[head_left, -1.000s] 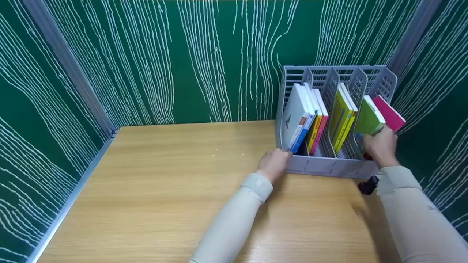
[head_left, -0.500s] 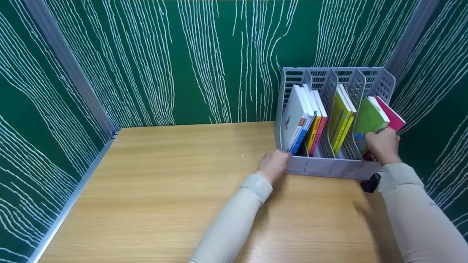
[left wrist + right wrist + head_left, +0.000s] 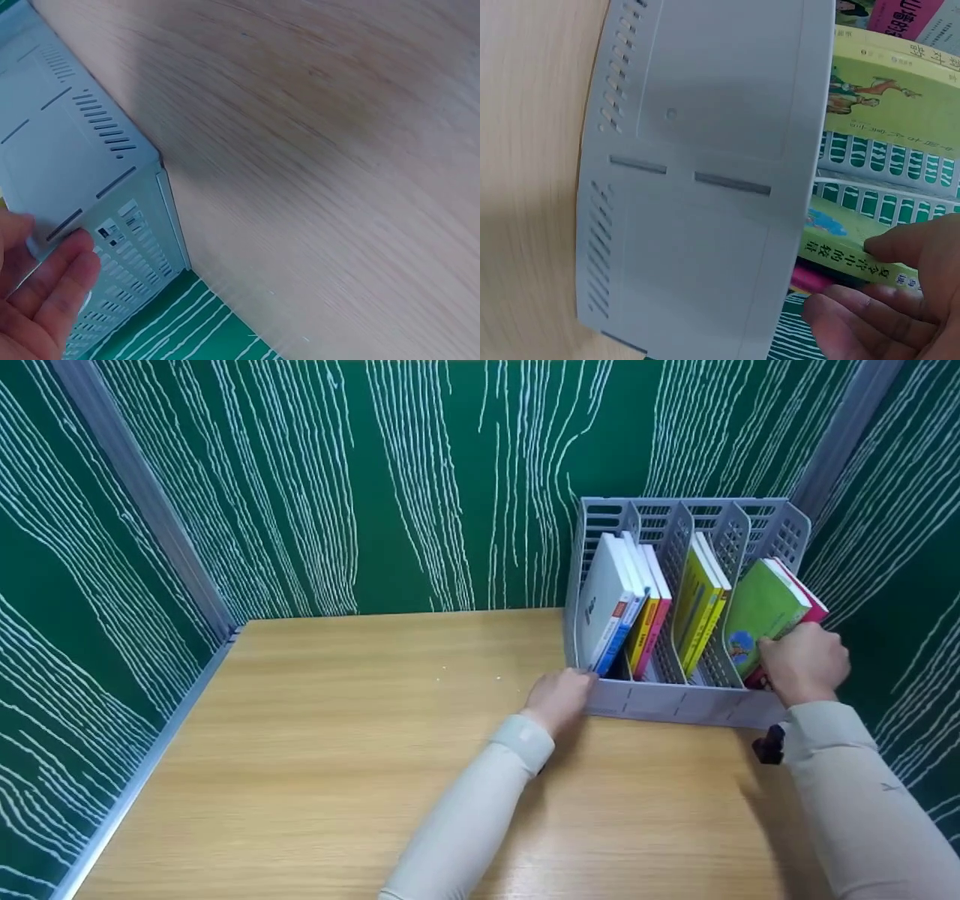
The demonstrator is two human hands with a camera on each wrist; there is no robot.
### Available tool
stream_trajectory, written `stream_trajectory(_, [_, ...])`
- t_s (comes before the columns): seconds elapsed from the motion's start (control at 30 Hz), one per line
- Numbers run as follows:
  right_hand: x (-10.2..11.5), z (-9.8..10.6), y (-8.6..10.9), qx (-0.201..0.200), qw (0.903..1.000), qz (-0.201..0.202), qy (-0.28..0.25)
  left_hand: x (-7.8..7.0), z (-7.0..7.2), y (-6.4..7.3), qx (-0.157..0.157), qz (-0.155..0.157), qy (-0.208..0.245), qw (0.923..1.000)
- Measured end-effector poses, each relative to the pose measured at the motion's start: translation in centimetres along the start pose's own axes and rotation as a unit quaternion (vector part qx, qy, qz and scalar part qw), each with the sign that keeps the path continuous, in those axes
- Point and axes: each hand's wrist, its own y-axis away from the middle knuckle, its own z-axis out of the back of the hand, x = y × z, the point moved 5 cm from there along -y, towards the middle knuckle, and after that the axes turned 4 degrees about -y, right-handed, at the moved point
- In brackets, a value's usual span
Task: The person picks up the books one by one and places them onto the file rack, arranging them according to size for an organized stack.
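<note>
A grey plastic magazine rack (image 3: 675,705) with slotted dividers stands at the back right of the table. My left hand (image 3: 559,699) grips its front left corner; in the left wrist view, thumb and fingers (image 3: 66,281) pinch the rack's edge. My right hand (image 3: 806,660) holds a green book (image 3: 765,600) in the rightmost compartment. In the right wrist view the thumb lies on the green cover and the other fingers sit below the spine, beside a pink book (image 3: 810,280). Both books lean to the right, the pink one mostly hidden behind the green.
White-covered books (image 3: 604,592) and yellow and pink spined books (image 3: 652,622) stand in the left compartments. Two yellow books (image 3: 701,615) lean in the compartment left of the green book. Green walls with white streaks enclose the wooden table (image 3: 337,750).
The green book has tilted to the right with my right hand and now lies close against the pink book, covering more of it. My left hand stays at the rack's corner.
</note>
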Motion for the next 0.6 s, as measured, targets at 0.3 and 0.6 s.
stream_trajectory(0.3, [1.8,0.1,1.4,-0.039,0.9976,0.013,-0.055,2.0,0.5,1.6,0.066,-0.018,0.069,0.9953])
stream_trajectory(0.6, [6.6,0.0,6.2,-0.128,0.9798,0.111,-0.106,7.2,4.2,6.2,0.025,-0.002,0.041,0.9988])
